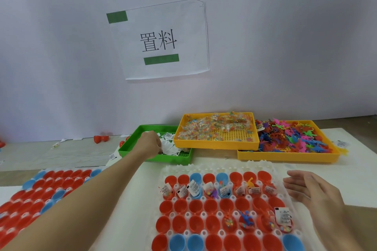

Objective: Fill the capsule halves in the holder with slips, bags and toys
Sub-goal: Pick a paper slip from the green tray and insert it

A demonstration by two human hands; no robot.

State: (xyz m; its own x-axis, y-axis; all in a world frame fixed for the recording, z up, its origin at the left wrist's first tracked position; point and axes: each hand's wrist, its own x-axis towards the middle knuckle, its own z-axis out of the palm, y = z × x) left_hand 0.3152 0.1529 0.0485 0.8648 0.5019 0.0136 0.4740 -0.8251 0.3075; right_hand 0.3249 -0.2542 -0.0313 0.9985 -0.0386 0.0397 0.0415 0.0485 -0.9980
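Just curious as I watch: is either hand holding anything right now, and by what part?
The right hand holds nothing. The left hand reaches among slips in the green tray; any hold there cannot be told.

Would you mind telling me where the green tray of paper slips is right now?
In the head view, the green tray sits left of centre by the wall, its right end tucked under the yellow tray of bags; the left hand reaches into it.
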